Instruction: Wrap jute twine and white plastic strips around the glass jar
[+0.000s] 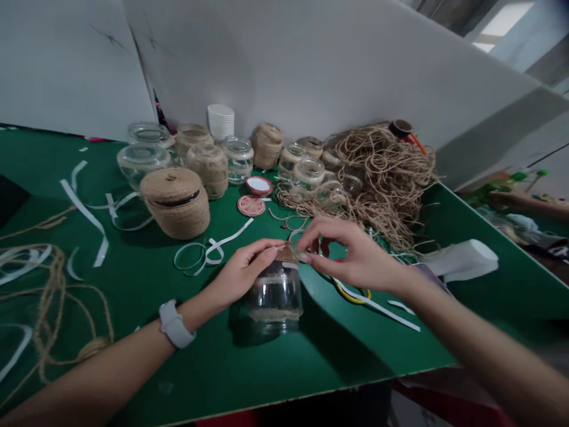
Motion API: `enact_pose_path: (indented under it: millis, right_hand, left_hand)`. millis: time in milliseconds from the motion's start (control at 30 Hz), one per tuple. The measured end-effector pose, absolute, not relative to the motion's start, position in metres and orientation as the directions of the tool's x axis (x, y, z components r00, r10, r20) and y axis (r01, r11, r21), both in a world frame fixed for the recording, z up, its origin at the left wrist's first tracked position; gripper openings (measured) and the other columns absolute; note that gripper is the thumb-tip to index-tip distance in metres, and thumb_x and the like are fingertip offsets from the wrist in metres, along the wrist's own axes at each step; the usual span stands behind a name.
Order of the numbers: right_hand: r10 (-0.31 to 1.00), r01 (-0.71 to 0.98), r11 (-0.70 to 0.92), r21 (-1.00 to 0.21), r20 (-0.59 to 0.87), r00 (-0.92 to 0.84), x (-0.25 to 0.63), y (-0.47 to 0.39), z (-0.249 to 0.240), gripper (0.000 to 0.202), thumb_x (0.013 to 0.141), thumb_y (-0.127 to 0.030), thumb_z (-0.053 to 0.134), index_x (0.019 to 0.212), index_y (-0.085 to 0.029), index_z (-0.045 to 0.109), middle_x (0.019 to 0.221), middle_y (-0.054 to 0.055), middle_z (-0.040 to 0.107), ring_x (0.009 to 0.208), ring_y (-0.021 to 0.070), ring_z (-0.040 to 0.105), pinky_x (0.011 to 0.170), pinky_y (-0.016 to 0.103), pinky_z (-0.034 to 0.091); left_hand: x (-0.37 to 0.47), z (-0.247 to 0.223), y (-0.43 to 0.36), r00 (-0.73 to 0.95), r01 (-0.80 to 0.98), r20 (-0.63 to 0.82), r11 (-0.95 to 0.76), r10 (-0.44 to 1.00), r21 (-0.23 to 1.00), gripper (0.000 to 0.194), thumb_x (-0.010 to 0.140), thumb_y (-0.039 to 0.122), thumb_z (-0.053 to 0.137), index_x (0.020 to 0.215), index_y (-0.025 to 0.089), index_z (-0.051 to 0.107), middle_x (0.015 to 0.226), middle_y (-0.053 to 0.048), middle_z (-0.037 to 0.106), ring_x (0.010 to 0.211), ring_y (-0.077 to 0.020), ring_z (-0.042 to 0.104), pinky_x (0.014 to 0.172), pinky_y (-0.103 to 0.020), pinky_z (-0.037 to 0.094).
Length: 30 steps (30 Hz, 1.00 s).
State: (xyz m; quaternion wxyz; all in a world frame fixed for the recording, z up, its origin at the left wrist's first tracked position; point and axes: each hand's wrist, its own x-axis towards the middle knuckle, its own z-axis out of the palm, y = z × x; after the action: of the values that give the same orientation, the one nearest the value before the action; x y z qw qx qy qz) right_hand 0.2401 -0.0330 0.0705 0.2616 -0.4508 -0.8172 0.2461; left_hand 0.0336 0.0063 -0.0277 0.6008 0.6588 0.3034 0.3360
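Note:
A clear glass jar (278, 293) lies tilted near the table's front edge, with brownish strips at its far end and near its other end. My left hand (249, 267) holds the jar's far end, thumb and fingers closed on it. At the same end, to the right, my right hand (335, 249) pinches with thumb and forefinger; the small thing between them is too blurred to name. A short white strip (290, 265) sits on the jar just below the fingers.
Behind stand a twine-wrapped lidded jar (178, 207), several glass jars (307, 178), stacked white cups (221, 121) and a twine heap (382, 172). White strips (84, 207) and loose twine (53, 296) lie left. Scissors with yellow handles (353, 295) lie right. Another person's hand (511, 201) shows far right.

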Motion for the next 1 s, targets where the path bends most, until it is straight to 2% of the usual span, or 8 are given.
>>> enact_pose_path:
  millis: [100, 300, 600, 800, 1000]
  right_hand:
    - [0.884, 0.522, 0.446, -0.727, 0.267, -0.384, 0.238, -0.049, 0.042, 0.006, 0.089, -0.019, 0.068, 0.094, -0.020, 0.071, 0.090, 0.004, 0.065, 0.080, 0.0139, 0.061, 0.070, 0.027, 0.051]
    - [0.870, 0.512, 0.452, -0.731, 0.233, -0.434, 0.233, -0.046, 0.031, 0.010, 0.090, -0.019, 0.069, 0.098, -0.023, 0.074, 0.093, 0.004, 0.059, 0.088, 0.0158, 0.061, 0.083, 0.033, 0.052]
    - [0.837, 0.540, 0.462, -0.704, 0.144, -0.528, 0.238, -0.036, 0.043, 0.009, 0.091, -0.020, 0.067, 0.098, -0.021, 0.073, 0.092, 0.004, 0.059, 0.091, 0.0176, 0.059, 0.083, 0.032, 0.049]
    - [0.833, 0.546, 0.415, -0.728, 0.062, -0.550, 0.236, -0.029, 0.051, 0.006, 0.090, -0.019, 0.070, 0.095, -0.020, 0.072, 0.093, 0.003, 0.058, 0.090, 0.0160, 0.060, 0.082, 0.030, 0.049]
    - [0.847, 0.547, 0.401, -0.735, 0.070, -0.526, 0.239, -0.033, 0.050, 0.003, 0.088, -0.017, 0.072, 0.088, -0.021, 0.072, 0.091, 0.002, 0.059, 0.089, 0.0159, 0.061, 0.084, 0.031, 0.050]
  left_hand:
    - [0.033, -0.026, 0.009, 0.625, -0.005, 0.027, -0.031, 0.780, 1.000, 0.032, 0.096, 0.038, 0.051, 0.114, 0.019, 0.070, 0.119, -0.008, 0.074, 0.109, -0.0243, 0.066, 0.092, -0.033, 0.049]
    - [0.032, -0.028, 0.009, 0.626, 0.027, -0.002, -0.020, 0.780, 0.999, 0.032, 0.094, 0.039, 0.053, 0.113, 0.019, 0.071, 0.114, -0.007, 0.075, 0.105, -0.0237, 0.065, 0.088, -0.033, 0.049]
    - [0.033, -0.029, 0.010, 0.630, 0.015, -0.032, 0.029, 0.776, 0.999, 0.031, 0.094, 0.039, 0.055, 0.111, 0.019, 0.071, 0.112, -0.007, 0.075, 0.101, -0.0229, 0.066, 0.084, -0.032, 0.050]
    - [0.030, -0.031, 0.010, 0.636, 0.017, -0.028, 0.023, 0.771, 1.000, 0.033, 0.092, 0.040, 0.056, 0.113, 0.019, 0.071, 0.109, -0.008, 0.075, 0.099, -0.0235, 0.066, 0.083, -0.032, 0.050]
    - [0.031, -0.029, 0.009, 0.629, 0.016, -0.025, 0.019, 0.777, 1.000, 0.030, 0.093, 0.039, 0.056, 0.111, 0.021, 0.072, 0.113, -0.007, 0.075, 0.102, -0.0240, 0.067, 0.087, -0.033, 0.051]
